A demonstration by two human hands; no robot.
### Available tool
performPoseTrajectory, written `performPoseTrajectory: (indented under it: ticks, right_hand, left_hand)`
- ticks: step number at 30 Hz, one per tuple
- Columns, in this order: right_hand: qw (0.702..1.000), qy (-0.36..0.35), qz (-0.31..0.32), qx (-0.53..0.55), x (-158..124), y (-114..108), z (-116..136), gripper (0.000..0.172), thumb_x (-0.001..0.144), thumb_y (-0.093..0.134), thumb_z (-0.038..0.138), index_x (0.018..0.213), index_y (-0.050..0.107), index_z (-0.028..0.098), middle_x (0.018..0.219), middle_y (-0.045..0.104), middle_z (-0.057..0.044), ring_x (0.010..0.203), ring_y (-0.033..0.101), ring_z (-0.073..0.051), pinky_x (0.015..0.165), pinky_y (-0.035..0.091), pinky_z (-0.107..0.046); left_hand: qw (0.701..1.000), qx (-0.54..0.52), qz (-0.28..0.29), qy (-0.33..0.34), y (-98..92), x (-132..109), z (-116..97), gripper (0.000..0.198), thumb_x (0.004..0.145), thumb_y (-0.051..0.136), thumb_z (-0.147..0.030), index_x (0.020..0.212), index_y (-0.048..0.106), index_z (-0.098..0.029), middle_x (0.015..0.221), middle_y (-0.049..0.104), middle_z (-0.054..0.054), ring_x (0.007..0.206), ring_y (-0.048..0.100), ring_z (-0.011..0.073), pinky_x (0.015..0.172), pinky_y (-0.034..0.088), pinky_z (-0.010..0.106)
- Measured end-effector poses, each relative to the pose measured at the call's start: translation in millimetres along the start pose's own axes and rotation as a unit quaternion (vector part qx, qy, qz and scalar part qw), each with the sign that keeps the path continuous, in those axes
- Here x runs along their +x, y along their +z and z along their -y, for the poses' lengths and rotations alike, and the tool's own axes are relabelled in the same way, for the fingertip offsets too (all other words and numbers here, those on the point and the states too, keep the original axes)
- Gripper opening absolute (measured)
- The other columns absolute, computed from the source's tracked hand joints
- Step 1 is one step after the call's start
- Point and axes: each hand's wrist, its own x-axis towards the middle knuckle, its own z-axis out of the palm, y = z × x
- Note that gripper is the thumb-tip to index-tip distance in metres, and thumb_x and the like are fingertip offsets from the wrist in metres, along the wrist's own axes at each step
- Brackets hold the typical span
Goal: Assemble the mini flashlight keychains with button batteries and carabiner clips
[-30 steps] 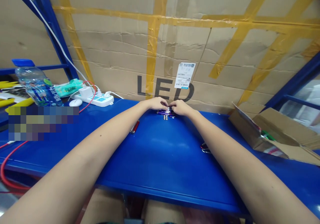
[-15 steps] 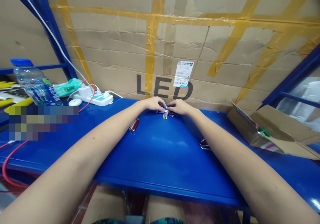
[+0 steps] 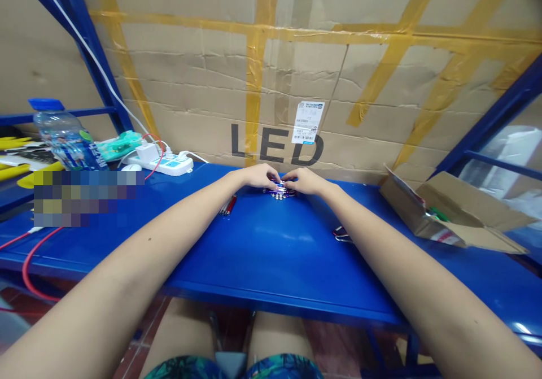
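Note:
At the far side of the blue table [image 3: 271,255], my left hand [image 3: 262,174] and my right hand [image 3: 304,180] meet with curled fingers over a cluster of small shiny metal pieces [image 3: 271,191], some purple-blue. What sits between the fingertips is too small and covered to name. Just in front of them lie several small silver round pieces [image 3: 278,197], close together. Slim red and silver metal tubes [image 3: 228,205] lie side by side by my left forearm. Next to my right forearm rest red and silver carabiner-like clips [image 3: 341,235], partly hidden by the arm.
An open cardboard box [image 3: 410,212] with something green inside stands at the right. On the left are a water bottle [image 3: 70,136], a white power strip [image 3: 169,164] and a red cable [image 3: 31,274]. A large taped carton [image 3: 190,85] marked LED walls off the back.
My view has shifted slightly, so the surroundings sit a little differently in the picture. Both hands stay together over the metal pieces, with only small finger movement.

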Motion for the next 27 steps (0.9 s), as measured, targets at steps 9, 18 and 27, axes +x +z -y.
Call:
performPoseTrajectory:
  ticks: [9,18,27]
  right_hand:
    - [1.000,0.007,-0.004,0.004,-23.1,-0.1,18.2,0.031,0.091,0.055,0.032,0.110,0.076,0.020,0.100,0.077,-0.005,0.087,0.068,-0.020,0.074,0.046,-0.027]
    - [1.000,0.005,-0.009,0.017,-36.6,1.6,26.3,0.029,0.090,0.056,0.029,0.108,0.077,0.021,0.104,0.077,-0.005,0.089,0.069,-0.021,0.078,0.049,-0.029]
    - [1.000,-0.002,-0.010,0.010,-41.6,-0.4,26.9,0.033,0.093,0.055,0.032,0.120,0.072,0.022,0.120,0.073,-0.006,0.105,0.068,-0.024,0.092,0.050,-0.033]
  left_hand:
    - [1.000,-0.003,0.000,-0.004,6.1,-19.5,-15.9,0.049,0.074,0.072,-0.045,0.116,0.072,-0.020,0.120,0.072,0.005,0.107,0.065,0.0229,0.094,0.045,0.030]
    - [1.000,-0.008,-0.005,0.004,13.1,-34.4,-23.2,0.048,0.074,0.071,-0.046,0.116,0.072,-0.022,0.121,0.071,0.005,0.107,0.065,0.0226,0.095,0.045,0.031]
    - [0.999,0.006,-0.049,0.020,15.1,-39.8,-20.0,0.042,0.079,0.067,-0.045,0.116,0.070,-0.025,0.126,0.068,0.003,0.115,0.061,0.0234,0.100,0.044,0.033]
